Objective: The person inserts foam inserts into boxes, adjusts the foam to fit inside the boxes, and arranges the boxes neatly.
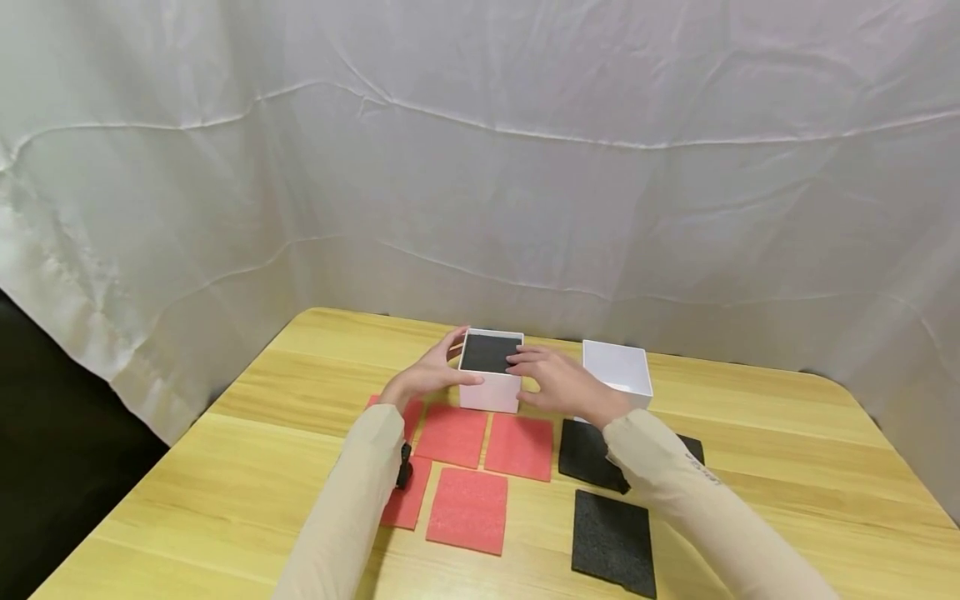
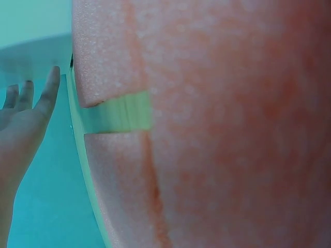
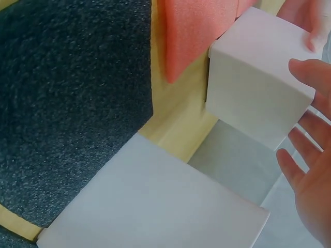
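A white open-topped box (image 1: 489, 392) stands on the wooden table (image 1: 787, 467), with a black foam square (image 1: 489, 352) lying inside it. My left hand (image 1: 431, 375) rests against the box's left side, thumb by the far corner and fingers straight along the front. My right hand (image 1: 555, 382) is at the right side, its straight fingers reaching over the rim. In the right wrist view the right hand (image 3: 310, 170) is spread beside the box (image 3: 258, 88). The left wrist view shows the left hand (image 2: 26, 113) with straight fingers.
A second white box (image 1: 618, 367) stands just right of my right hand. Several red foam squares (image 1: 468, 508) lie in front of the first box, and black foam squares (image 1: 613, 542) lie to their right. A white cloth hangs behind the table.
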